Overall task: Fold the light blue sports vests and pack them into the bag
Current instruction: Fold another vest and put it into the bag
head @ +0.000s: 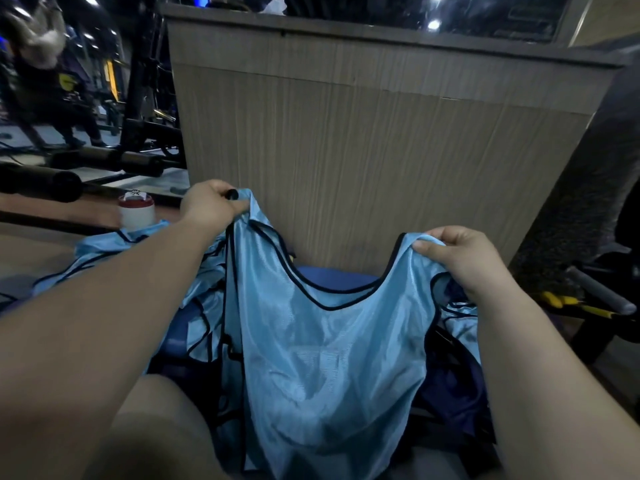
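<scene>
Vest between both gripping hands

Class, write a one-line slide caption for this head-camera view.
A light blue sports vest held up by its shoulder straps, left hand and right hand gripping.

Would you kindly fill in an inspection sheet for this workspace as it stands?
Surface: blue pad, mostly covered by fabric.
Job's things: light blue vest held up by its shoulder straps; more vests heaped at left.
Clutter: white canister with red band; yellow-and-black object at right.
Grippers: left hand grips one strap; right hand pinches the other.
Cables: nothing seen.
Surroundings: wood-grain counter ahead; gym machines and another person at far left.
</scene>
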`<control>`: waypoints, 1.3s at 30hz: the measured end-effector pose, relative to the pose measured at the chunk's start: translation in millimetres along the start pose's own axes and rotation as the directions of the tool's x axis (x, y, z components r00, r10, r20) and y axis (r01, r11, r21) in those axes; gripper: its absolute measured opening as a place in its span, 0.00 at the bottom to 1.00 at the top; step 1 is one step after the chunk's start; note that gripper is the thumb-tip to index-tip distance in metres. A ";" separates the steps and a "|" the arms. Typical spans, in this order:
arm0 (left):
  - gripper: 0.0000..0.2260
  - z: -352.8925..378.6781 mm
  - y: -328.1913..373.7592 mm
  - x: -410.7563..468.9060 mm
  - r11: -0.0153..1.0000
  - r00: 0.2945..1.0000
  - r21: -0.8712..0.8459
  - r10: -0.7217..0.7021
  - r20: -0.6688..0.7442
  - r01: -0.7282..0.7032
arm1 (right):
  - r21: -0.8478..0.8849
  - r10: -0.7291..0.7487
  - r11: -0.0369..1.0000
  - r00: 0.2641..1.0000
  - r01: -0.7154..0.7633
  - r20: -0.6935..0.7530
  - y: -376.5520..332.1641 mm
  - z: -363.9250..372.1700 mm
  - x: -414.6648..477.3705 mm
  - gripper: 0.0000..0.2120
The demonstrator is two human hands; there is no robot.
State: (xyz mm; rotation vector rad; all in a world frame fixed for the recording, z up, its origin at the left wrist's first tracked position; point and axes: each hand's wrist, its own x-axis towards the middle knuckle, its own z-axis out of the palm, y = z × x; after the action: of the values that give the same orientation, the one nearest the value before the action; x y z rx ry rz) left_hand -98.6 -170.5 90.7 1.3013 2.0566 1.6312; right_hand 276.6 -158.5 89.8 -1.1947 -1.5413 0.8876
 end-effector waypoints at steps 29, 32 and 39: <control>0.05 6.7 52.2 -38.2 0.979 0.959 -0.123 0.184 0.216 -0.161 | 0.096 -0.233 0.971 0.950 0.217 0.208 -49.7 26.4 -22.5 0.20; 0.04 14.2 77.9 -59.5 0.956 0.919 -0.138 0.288 0.270 -0.259 | -0.149 -0.241 0.951 0.952 0.271 0.191 -60.5 49.0 -28.6 0.26; 0.04 32.3 104.2 -89.0 0.911 0.833 -0.217 0.410 0.373 -0.351 | -0.485 -0.284 0.813 0.946 0.323 0.156 -71.3 80.5 -28.0 0.17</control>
State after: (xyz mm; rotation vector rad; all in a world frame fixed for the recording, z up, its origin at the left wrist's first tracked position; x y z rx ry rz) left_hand 26.3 -214.2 138.8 1.9042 1.4720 1.4386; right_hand 181.7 -203.0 126.7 -1.2264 -2.0396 0.3175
